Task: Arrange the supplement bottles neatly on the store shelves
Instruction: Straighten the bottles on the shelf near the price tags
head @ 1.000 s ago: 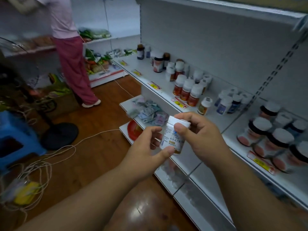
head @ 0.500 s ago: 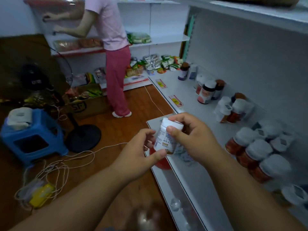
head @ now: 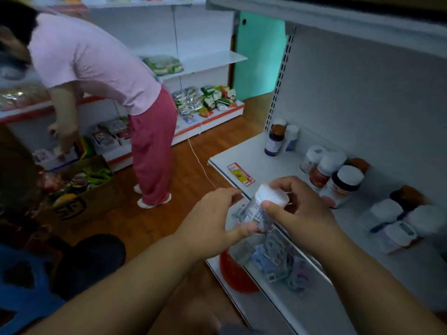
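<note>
I hold a small white supplement bottle with a white cap in front of the shelf edge. My left hand pinches its lower part with thumb and fingers. My right hand grips its cap and upper side. Behind it the white shelf carries several bottles: a dark-capped pair at the far end, a brown and white cluster in the middle, and white-capped ones nearer on the right.
A person in a pink top and red trousers bends over a cardboard box on the wooden floor. A lower shelf holds loose sachets and a red item. A blue stool and black fan base stand at left.
My view has swung left along the shelf toward its far end. Both hands still hold the bottle, now tilted more. The person across the aisle has bent down to the box.
</note>
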A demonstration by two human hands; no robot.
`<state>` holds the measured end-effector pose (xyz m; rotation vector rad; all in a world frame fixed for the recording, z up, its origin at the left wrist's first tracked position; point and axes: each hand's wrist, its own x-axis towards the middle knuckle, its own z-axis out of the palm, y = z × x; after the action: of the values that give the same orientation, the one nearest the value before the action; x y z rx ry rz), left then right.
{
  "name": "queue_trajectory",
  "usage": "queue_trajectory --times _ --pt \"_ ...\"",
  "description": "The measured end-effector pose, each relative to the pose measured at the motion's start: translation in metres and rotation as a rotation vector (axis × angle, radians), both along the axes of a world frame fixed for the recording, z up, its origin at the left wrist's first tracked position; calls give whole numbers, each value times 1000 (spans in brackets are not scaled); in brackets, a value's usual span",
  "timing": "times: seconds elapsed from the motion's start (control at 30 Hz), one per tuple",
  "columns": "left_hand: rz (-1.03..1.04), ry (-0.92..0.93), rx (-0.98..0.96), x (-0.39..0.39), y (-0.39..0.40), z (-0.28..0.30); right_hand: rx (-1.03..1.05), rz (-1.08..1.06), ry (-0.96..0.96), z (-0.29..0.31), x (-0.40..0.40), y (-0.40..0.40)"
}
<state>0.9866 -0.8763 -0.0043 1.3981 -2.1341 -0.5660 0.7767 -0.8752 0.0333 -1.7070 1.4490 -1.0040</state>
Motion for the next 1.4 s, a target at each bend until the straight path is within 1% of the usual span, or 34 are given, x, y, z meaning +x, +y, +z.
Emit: queue_trajectory --times 0.07,0.17,0.27,0.37,0.43,0.6,0.7,0.87,1.0,1.07,1.17,1.23,1.3,1.4 --pt "-60 -75 -9 -8 -44 -7 -27 -68 54 -4 -6 -29" --pt "-70 -202 -60 -16 -100 -25 -56 -108 95 -15 -7 -76" --pt "-87 -309 -120 -14 -140 -37 -69 -147 240 -25 6 -119" --pt "-103 -423 -86 -8 -188 -40 -113 -183 330 -35 23 -157" --pt "-117 -434 -102 -5 -214 -43 -100 -188 373 -46 34 -178" --pt "-379 -438 -174 3 -262 -64 -14 -216 384 -73 53 -198" --pt "-443 -469 -233 6 -277 -73 16 -271 413 -75 59 -203" --pt "-499 -398 -288 12 -291 -82 40 -393 494 -74 75 -205" --pt "-539 -322 -229 18 -291 -78 61 -421 537 -67 84 -198" --pt "-537 -286 -211 24 -290 -72 63 -497 538 -61 90 -189" --pt "-516 -137 -219 35 -285 -53 -44 -642 546 -53 99 -172" --pt "-527 21 -307 40 -280 -34 -65 -709 536 -48 104 -158" --pt "-582 158 -379 37 -269 -16 -87 -778 519 -41 106 -141" --pt "-701 224 -383 24 -240 -1 -158 -881 515 -26 104 -106"
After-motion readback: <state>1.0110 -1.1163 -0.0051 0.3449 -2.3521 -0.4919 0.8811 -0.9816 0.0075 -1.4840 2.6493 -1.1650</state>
